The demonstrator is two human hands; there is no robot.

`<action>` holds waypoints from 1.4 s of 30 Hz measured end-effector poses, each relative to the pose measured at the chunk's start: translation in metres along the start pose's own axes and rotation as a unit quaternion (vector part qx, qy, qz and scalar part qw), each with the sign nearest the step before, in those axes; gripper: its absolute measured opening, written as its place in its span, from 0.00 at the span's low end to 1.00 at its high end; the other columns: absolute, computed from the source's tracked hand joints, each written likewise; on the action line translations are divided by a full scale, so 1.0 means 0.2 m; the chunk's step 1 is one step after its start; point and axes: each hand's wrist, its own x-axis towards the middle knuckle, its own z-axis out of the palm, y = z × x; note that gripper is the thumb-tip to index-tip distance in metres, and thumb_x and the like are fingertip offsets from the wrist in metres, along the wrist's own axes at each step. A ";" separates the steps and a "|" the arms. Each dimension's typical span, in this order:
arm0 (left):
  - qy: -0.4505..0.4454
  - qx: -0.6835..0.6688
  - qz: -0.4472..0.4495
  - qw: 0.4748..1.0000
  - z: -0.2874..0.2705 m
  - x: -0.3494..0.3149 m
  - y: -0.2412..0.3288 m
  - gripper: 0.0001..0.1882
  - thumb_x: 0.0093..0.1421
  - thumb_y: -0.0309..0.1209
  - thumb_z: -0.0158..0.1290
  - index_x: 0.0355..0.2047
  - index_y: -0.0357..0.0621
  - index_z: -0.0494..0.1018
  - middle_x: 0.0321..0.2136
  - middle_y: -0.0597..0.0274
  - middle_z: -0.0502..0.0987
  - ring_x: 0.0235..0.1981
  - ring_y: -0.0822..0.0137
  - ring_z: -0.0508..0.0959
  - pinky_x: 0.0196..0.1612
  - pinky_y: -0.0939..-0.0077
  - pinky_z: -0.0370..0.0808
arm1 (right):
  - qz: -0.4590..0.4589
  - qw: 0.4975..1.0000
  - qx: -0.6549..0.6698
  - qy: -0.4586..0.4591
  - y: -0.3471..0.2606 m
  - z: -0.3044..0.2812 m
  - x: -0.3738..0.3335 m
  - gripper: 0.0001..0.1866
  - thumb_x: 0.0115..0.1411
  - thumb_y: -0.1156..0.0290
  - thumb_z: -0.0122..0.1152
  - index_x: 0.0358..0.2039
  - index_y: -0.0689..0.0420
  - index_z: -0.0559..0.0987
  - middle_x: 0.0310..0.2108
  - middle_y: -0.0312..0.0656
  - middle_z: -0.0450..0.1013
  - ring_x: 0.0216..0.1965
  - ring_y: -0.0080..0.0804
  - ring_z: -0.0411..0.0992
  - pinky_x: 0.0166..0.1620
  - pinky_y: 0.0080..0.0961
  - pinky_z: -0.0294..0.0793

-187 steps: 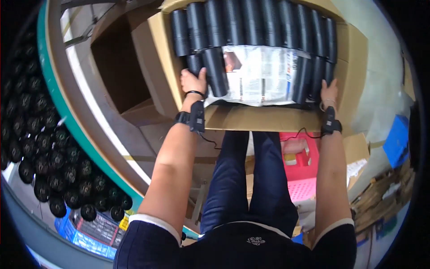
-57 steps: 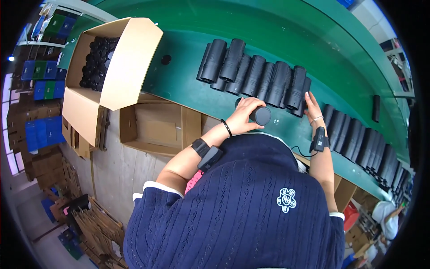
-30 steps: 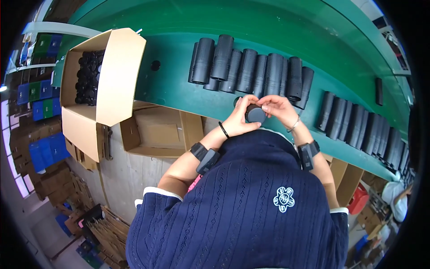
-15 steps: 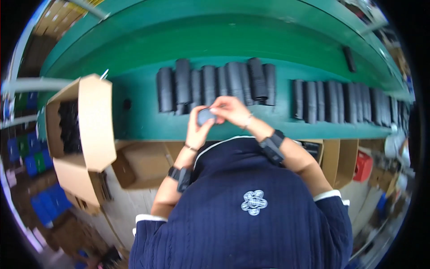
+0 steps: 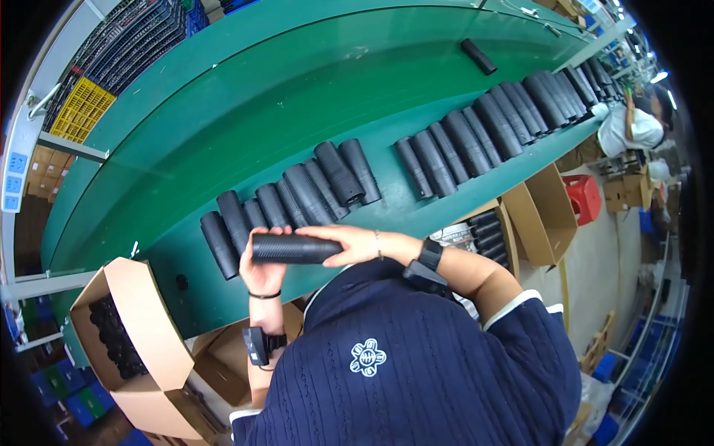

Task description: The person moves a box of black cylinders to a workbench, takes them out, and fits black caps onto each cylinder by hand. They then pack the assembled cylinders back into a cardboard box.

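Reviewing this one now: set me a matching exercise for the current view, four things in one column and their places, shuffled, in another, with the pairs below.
Things:
1. Black ribbed cylinder nearest the person's chest
2. Pile of small black pieces
3. Red plastic stool
4. Yellow plastic lattice crate

Places:
A. Inside the open brown cardboard box at lower left
B. Upper left of the picture
C. Held between the left hand and right hand
D. Right side of the picture

Pairs: 1-C, 2-A, 3-D, 4-B
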 end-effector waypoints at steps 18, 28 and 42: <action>0.045 0.892 0.154 0.424 0.13 0.90 -0.42 0.26 0.52 0.45 0.54 0.46 0.41 0.68 0.43 0.45 0.70 0.45 0.46 0.68 0.49 0.59 0.65 | 0.218 0.842 0.008 0.493 0.02 -0.91 -0.21 0.40 0.49 0.67 0.57 0.61 0.56 0.51 0.46 0.48 0.66 0.43 0.34 0.67 0.43 0.29 0.69; 0.056 0.927 -0.241 0.283 0.07 1.14 -0.46 0.41 0.46 0.62 0.52 0.56 0.55 0.63 0.51 0.56 0.70 0.54 0.57 0.68 0.56 0.39 0.49 | 0.302 0.790 -0.267 0.463 0.44 -1.28 0.28 0.33 0.46 0.67 0.66 0.50 0.50 0.58 0.44 0.58 0.67 0.48 0.55 0.67 0.49 0.43 0.69; 0.061 0.917 -0.223 0.324 0.04 1.22 -0.46 0.32 0.52 0.56 0.52 0.54 0.57 0.64 0.47 0.54 0.73 0.51 0.55 0.70 0.54 0.43 0.51 | 0.397 0.718 -0.430 0.376 0.38 -0.79 -0.07 0.39 0.47 0.68 0.64 0.57 0.62 0.56 0.47 0.57 0.61 0.50 0.56 0.61 0.51 0.42 0.65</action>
